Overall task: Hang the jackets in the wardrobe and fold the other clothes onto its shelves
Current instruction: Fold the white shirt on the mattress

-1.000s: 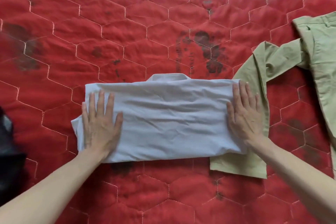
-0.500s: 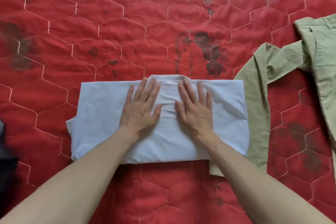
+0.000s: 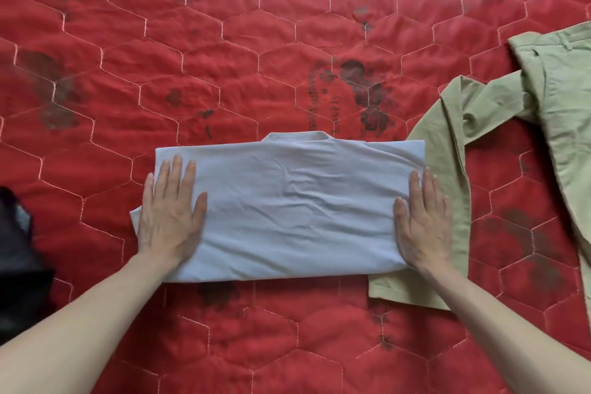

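The folded white shirt (image 3: pixel 287 211) lies flat on the red quilt (image 3: pixel 224 73), its collar edge on the far side from you, and it sits between your two hands. Half a second ago your hands lay side by side on its middle; now you have swept them apart to its ends. Your left hand (image 3: pixel 171 217) presses flat on the shirt's left end, fingers straight and close together, thumb out. Your right hand (image 3: pixel 423 224) presses flat on the right end, fingers straight, part of it over the green garment (image 3: pixel 454 144), which the shirt overlaps there. That garment spreads away to the right of your right hand. A dark thing (image 3: pixel 16 259) lies left of your left forearm, too blurred to tell.
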